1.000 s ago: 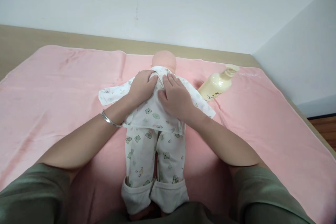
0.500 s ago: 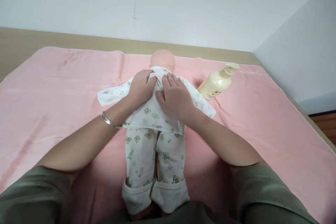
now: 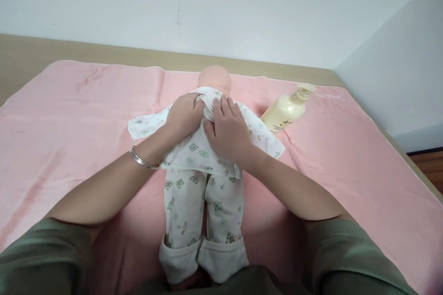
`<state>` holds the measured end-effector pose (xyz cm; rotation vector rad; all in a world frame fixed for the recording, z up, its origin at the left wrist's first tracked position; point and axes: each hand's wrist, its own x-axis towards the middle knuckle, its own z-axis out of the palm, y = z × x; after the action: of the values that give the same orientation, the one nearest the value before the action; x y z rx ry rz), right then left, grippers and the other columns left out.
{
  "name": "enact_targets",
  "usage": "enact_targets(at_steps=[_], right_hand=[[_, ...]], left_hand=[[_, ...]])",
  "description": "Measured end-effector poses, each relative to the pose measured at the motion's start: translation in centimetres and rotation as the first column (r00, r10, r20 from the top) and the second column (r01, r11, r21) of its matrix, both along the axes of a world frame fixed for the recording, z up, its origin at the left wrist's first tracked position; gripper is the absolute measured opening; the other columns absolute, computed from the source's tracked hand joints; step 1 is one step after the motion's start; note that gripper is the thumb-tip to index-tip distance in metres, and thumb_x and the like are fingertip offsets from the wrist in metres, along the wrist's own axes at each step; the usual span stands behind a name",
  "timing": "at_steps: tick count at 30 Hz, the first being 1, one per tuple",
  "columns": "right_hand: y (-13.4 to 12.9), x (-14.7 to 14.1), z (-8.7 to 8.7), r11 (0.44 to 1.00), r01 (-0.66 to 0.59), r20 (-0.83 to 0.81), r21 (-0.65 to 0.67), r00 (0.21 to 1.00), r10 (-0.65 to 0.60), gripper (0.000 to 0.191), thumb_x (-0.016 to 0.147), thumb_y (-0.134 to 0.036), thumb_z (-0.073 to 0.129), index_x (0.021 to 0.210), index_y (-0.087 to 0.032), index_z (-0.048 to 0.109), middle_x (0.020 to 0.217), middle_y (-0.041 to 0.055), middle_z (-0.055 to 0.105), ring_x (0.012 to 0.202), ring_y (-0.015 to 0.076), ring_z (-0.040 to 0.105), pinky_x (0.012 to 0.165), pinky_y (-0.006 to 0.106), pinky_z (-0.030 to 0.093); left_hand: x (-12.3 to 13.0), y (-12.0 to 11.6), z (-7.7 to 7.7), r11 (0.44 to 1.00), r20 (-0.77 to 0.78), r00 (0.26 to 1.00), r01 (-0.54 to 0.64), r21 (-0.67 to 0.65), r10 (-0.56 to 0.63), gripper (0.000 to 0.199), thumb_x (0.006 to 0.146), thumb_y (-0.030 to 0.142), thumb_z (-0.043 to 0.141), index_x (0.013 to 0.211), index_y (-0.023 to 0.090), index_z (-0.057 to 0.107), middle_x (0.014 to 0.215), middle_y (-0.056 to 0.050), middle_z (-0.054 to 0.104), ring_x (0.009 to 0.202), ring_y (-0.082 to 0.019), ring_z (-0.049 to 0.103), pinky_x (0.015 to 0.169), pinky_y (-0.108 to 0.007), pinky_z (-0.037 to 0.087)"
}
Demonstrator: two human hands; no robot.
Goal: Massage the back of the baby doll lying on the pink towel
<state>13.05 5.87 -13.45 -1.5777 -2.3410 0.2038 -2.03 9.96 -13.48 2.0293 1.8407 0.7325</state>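
A bald baby doll lies stretched out in front of me, its head at the far end; no face shows. It wears a white long-sleeved baby shirt with green bear prints and matching trousers. My left hand is closed at the upper left of the shirt, bunched cloth coming out beside its thumb; its fingertips are mostly hidden. My right hand rests flat on the shirt's upper right, fingers extended and thumb apart.
A pale yellow pump bottle leans beside the doll's right-hand sleeve. Under everything is a pink mat on a wooden surface. White walls rise behind and at the right.
The shirt cloth near the collar is more bunched between my hands. Both hands have shifted very slightly to the left.
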Motion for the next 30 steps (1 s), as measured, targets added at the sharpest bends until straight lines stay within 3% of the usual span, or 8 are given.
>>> enact_targets(at_steps=[2,7,12,15,18,22,26,30], right_hand=[[0.9,0.3,-0.1,1.000,0.003,-0.026,-0.012,1.000,-0.003,0.066,0.105,-0.035,0.036,0.163,-0.002,0.032,0.172,0.0218,0.027,0.164,0.0362,0.023,0.136,0.057,0.022],[5.2,2.1,-0.1,0.995,0.071,-0.109,-0.070,0.991,-0.078,0.060,0.107,-0.038,0.036,0.153,0.000,0.046,0.160,0.0231,0.047,0.152,0.0352,0.044,0.131,0.053,0.032],[3.1,1.3,-0.1,0.995,0.099,-0.014,-0.032,0.995,-0.100,0.062,0.108,-0.034,0.032,0.157,0.002,0.041,0.164,0.0254,0.041,0.158,0.0384,0.034,0.135,0.057,0.023],[-0.1,0.1,-0.3,1.000,0.004,0.011,0.016,1.000,-0.004,0.064,0.106,-0.032,0.035,0.163,-0.002,0.032,0.171,0.0236,0.027,0.164,0.0380,0.022,0.137,0.057,0.019],[-1.8,-0.5,-0.5,0.997,-0.053,-0.014,0.060,0.998,0.054,0.062,0.105,-0.031,0.038,0.164,-0.010,0.034,0.174,0.0183,0.022,0.166,0.0380,0.016,0.137,0.060,0.018],[0.0,0.0,-0.6,0.999,-0.051,-0.095,-0.003,0.994,0.050,0.060,0.105,-0.032,0.037,0.162,-0.015,0.038,0.175,0.0118,0.025,0.166,0.0343,0.018,0.138,0.061,0.017],[3.1,1.1,-1.0,0.998,0.021,-0.148,-0.056,0.989,-0.029,0.062,0.105,-0.035,0.036,0.162,-0.009,0.037,0.172,0.0160,0.029,0.164,0.0352,0.024,0.136,0.063,0.018],[2.8,1.0,-0.5,0.993,0.092,-0.210,0.080,0.975,-0.073,0.066,0.103,-0.038,0.042,0.162,-0.010,0.034,0.176,0.0169,0.017,0.166,0.0369,0.015,0.135,0.063,0.023]], left_hand=[[0.6,-0.5,-0.5,0.998,-0.071,0.997,0.006,0.068,-0.002,0.044,0.095,0.024,0.029,0.107,0.012,0.069,0.113,-0.020,0.073,0.109,-0.033,0.067,0.105,-0.050,0.051],[2.4,-2.6,-1.6,0.963,-0.125,0.991,0.073,0.260,-0.041,0.057,0.098,0.025,0.030,0.143,0.000,0.055,0.149,-0.024,0.059,0.145,-0.037,0.050,0.125,-0.053,0.037],[1.4,-1.2,-1.3,0.992,0.053,0.998,0.009,0.125,-0.016,0.054,0.092,0.025,0.037,0.135,0.005,0.065,0.139,-0.019,0.068,0.133,-0.033,0.060,0.120,-0.048,0.044],[0.7,-0.2,-1.2,0.996,0.179,0.982,-0.069,0.055,0.058,0.054,0.090,0.030,0.039,0.129,0.009,0.070,0.138,-0.014,0.071,0.130,-0.031,0.063,0.118,-0.045,0.047],[0.7,-0.2,-1.4,0.993,0.202,0.976,-0.091,0.073,0.075,0.054,0.089,0.032,0.038,0.125,0.011,0.072,0.133,-0.014,0.073,0.125,-0.032,0.065,0.116,-0.047,0.049],[0.9,-0.6,-1.6,0.991,0.223,0.972,-0.098,0.093,0.075,0.055,0.088,0.033,0.039,0.129,0.012,0.071,0.137,-0.014,0.071,0.129,-0.031,0.063,0.118,-0.047,0.047],[0.9,-0.8,-1.4,0.993,0.227,0.973,-0.065,0.097,0.042,0.054,0.089,0.029,0.038,0.128,0.011,0.070,0.137,-0.015,0.071,0.130,-0.031,0.063,0.120,-0.049,0.045],[1.0,-0.9,-1.5,0.989,0.315,0.945,-0.123,0.080,0.092,0.051,0.092,0.030,0.040,0.133,0.014,0.066,0.140,-0.013,0.069,0.133,-0.031,0.061,0.120,-0.049,0.045]])
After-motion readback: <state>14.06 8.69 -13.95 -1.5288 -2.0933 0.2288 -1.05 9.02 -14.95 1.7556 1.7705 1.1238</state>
